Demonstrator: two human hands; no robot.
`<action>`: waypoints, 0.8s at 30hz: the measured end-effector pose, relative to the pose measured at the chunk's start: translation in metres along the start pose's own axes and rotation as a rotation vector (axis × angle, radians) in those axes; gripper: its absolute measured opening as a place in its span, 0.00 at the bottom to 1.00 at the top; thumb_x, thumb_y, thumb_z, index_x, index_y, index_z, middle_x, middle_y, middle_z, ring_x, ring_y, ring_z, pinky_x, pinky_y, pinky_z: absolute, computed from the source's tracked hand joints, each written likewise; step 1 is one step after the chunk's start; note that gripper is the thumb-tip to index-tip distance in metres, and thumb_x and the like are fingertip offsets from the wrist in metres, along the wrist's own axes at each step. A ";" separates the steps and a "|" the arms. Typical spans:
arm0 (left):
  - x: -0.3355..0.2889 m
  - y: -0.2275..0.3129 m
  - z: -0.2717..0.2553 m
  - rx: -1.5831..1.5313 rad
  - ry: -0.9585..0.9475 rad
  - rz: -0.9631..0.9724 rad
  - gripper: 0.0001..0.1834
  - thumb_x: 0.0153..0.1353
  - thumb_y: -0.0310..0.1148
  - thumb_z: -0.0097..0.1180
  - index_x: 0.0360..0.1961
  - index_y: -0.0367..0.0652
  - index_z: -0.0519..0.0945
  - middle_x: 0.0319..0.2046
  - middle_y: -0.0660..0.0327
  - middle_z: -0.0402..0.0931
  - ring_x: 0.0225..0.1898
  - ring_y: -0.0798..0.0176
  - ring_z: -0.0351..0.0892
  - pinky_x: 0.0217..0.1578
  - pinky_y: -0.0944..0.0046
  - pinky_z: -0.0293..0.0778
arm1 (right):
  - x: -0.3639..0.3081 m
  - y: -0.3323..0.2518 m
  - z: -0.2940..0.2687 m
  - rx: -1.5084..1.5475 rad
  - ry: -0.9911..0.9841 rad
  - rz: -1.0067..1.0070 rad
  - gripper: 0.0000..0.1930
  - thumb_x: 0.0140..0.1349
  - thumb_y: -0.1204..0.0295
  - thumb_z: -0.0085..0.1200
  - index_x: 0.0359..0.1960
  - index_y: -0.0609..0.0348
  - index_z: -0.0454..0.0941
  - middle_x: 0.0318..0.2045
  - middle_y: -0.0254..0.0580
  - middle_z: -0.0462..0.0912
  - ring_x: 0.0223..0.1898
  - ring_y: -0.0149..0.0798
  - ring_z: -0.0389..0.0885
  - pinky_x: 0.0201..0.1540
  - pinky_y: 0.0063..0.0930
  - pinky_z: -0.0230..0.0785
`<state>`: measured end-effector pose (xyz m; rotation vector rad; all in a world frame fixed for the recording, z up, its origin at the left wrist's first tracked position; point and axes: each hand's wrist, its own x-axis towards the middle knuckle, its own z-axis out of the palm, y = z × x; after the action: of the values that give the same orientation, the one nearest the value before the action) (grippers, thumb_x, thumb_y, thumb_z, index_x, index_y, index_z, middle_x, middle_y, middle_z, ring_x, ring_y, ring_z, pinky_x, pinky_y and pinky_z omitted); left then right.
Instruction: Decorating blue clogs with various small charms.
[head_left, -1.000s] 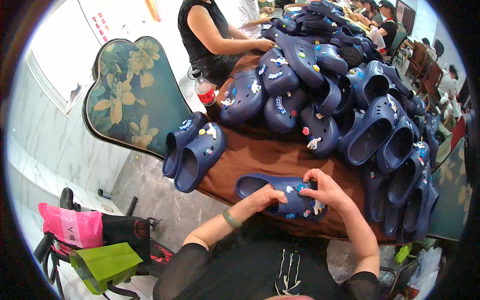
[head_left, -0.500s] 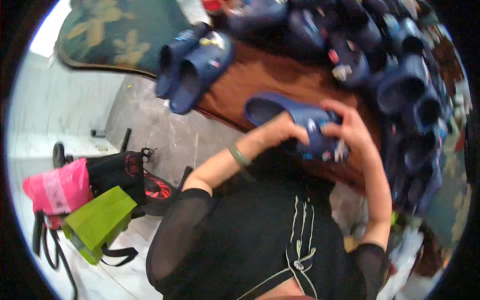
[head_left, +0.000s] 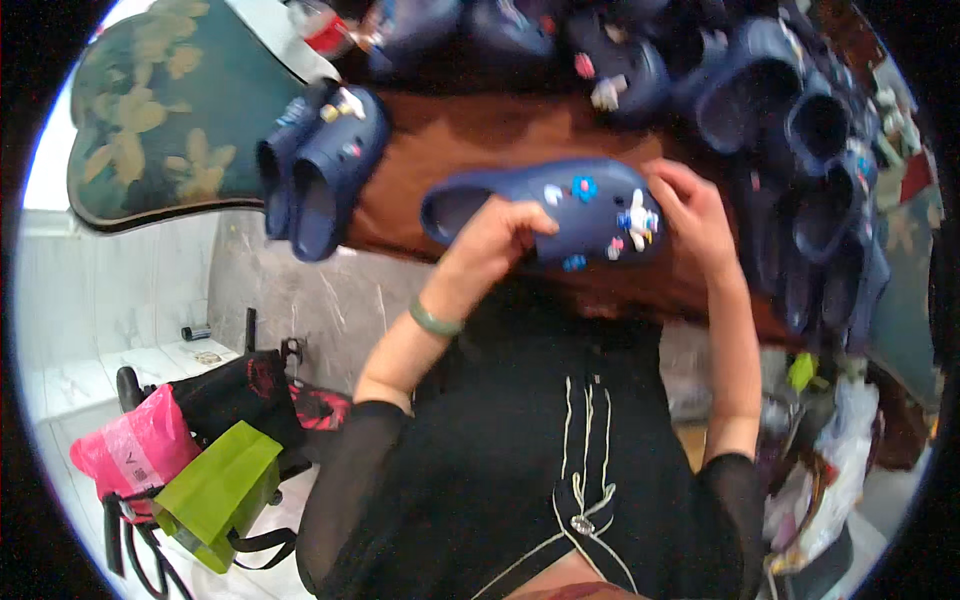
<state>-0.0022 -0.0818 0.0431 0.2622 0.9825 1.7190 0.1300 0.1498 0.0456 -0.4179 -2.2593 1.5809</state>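
A navy blue clog [head_left: 590, 195] lies sideways before me, with its toe to the right. Blue flower charms, a white figure charm [head_left: 637, 222] and other small charms dot its upper. My left hand [head_left: 500, 238] grips the near side by the opening, thumb on top, fingers hidden underneath. Curled around the toe end, my right hand [head_left: 700, 215] has its thumb and fingertips at the rim; whether they also hold a small charm cannot be made out. A pair of decorated navy clogs [head_left: 340, 165] stands at the left on the brown cloth [head_left: 400, 215].
Several more navy clogs [head_left: 750, 90] crowd the far and right sides of the cloth. A green floral padded board [head_left: 150, 130] reaches out at the left. Below it are a pink package [head_left: 135, 440] and a green bag [head_left: 220, 490]. Plastic bags [head_left: 840, 460] sit lower right.
The view has shifted, and the clog now lies more level with its charms showing. My right hand has moved off the charms on its upper to the toe; the left keeps its grip.
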 end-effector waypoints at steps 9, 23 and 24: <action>-0.035 0.016 -0.015 -0.640 0.076 0.181 0.23 0.62 0.32 0.50 0.57 0.36 0.67 0.59 0.49 0.66 0.60 0.51 0.66 0.63 0.49 0.58 | 0.011 0.072 0.007 -0.300 0.170 0.048 0.13 0.63 0.64 0.53 0.35 0.63 0.80 0.25 0.45 0.81 0.27 0.35 0.78 0.33 0.29 0.68; 0.004 0.042 -0.121 -0.546 0.527 0.572 0.06 0.57 0.32 0.58 0.34 0.43 0.78 0.36 0.60 0.78 0.42 0.57 0.74 0.50 0.57 0.69 | 0.025 0.077 0.000 -0.439 0.326 -0.058 0.09 0.61 0.64 0.54 0.32 0.55 0.81 0.28 0.47 0.81 0.31 0.49 0.81 0.32 0.35 0.71; 0.007 0.037 -0.128 -0.510 0.567 0.616 0.10 0.60 0.32 0.56 0.42 0.42 0.75 0.43 0.57 0.76 0.48 0.56 0.73 0.55 0.56 0.66 | 0.024 0.078 -0.001 -0.442 0.325 -0.060 0.09 0.61 0.64 0.54 0.32 0.55 0.81 0.28 0.47 0.81 0.31 0.49 0.81 0.32 0.35 0.71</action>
<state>-0.1080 -0.1396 -0.0132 -0.3109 0.8551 2.6302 0.1120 0.1871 -0.0243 -0.6592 -2.3189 0.8950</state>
